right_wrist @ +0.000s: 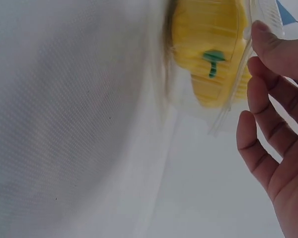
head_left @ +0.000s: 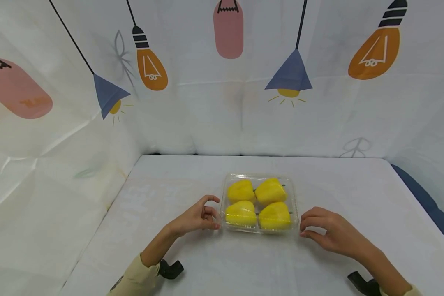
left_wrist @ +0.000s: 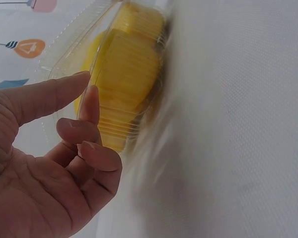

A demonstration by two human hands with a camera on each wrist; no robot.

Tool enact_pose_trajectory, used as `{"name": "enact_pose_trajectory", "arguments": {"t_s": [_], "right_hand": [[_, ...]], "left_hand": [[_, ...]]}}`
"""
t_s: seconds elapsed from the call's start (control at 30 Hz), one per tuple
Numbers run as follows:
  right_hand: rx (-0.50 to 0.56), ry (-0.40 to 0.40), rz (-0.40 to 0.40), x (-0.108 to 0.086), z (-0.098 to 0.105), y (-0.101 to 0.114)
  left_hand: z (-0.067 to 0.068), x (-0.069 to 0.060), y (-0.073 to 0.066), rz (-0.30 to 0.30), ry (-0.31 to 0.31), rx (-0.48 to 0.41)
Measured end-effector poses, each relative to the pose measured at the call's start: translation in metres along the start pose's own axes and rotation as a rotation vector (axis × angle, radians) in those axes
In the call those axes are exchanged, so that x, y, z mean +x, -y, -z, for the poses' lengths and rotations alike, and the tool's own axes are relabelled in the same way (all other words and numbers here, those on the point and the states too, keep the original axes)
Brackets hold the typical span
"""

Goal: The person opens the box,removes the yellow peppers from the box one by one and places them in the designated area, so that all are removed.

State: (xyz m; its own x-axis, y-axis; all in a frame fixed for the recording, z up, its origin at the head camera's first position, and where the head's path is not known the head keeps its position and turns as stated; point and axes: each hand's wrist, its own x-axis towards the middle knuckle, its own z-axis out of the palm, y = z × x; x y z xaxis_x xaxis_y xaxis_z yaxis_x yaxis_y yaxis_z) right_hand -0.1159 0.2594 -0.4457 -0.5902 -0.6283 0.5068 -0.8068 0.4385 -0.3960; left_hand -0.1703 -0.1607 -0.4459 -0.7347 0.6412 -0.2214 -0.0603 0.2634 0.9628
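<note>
- Clear plastic lies just beside the loosely bent, parted fingers of our left hand and right hand; we see neither gripping, contact uncertain.
- Between them, our box holds four yellow peppers, two by two.
- Beneath, we have a white table.

"Can you read any writing here?"
"None, in any view."
"What about the clear box?"
"No legible label or number on it."
"And the wall cloth?"
"Printed lamps and bulbs, pictures only; the zigzags on the pink shades don't read as letters."
"And the dark mark on the sleeve?"
"Too small to make out."
</note>
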Motion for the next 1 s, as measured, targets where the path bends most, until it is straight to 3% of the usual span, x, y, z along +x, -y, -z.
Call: {"name": "enact_pose_trajectory", "arguments": {"t_s": [0.33,0.7,1.0], "right_hand": [[-0.079,-0.043,0.074,0.0015,-0.0050,0.0017],[-0.071,-0.003,-0.027,0.0027,-0.0061,0.0045],[-0.094,-0.022,-0.047,0.0041,-0.0082,0.0064]], "left_hand": [[-0.0007,-0.0009,0.0008,0.000,-0.005,0.000],[-0.0011,-0.0020,-0.0007,-0.006,-0.007,0.002],[-0.0015,-0.0014,0.0027,0.009,-0.014,-0.035]]}}
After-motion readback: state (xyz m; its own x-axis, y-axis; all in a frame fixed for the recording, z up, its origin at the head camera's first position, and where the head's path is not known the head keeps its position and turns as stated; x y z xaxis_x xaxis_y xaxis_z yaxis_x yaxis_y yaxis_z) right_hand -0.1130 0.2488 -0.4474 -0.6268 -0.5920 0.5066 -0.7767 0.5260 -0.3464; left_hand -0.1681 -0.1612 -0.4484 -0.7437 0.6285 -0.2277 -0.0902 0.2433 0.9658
